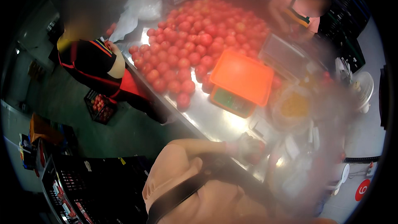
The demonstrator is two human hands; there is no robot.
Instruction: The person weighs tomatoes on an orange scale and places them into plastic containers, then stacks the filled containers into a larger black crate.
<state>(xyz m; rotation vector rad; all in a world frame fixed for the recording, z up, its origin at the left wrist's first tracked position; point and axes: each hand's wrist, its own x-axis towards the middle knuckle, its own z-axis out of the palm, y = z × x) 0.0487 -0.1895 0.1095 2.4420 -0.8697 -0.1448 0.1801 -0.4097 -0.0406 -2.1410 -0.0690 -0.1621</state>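
Observation:
My left hand (pixel 245 148), in a pale thin glove, is closed round a red tomato (pixel 259 147) above the near edge of the metal table (pixel 199 114). Its forearm comes across from a peach sleeve. Haze smears the lower right, and my right hand cannot be made out there; a whitish translucent shape (pixel 292 178) shows in that blur. Ahead of my left hand sits an orange plastic basket (pixel 242 76) stacked over another orange container (pixel 232 103) with something green inside. A large heap of red tomatoes (pixel 199 41) covers the far part of the table.
A clear plastic bin (pixel 286 58) stands right of the orange basket, near a blurred bowl with yellow contents (pixel 294 104). One co-worker (pixel 95 62) stands left, another (pixel 296 12) far right. Black crates (pixel 101 105) lie on the floor; a white fan (pixel 362 91) stands right.

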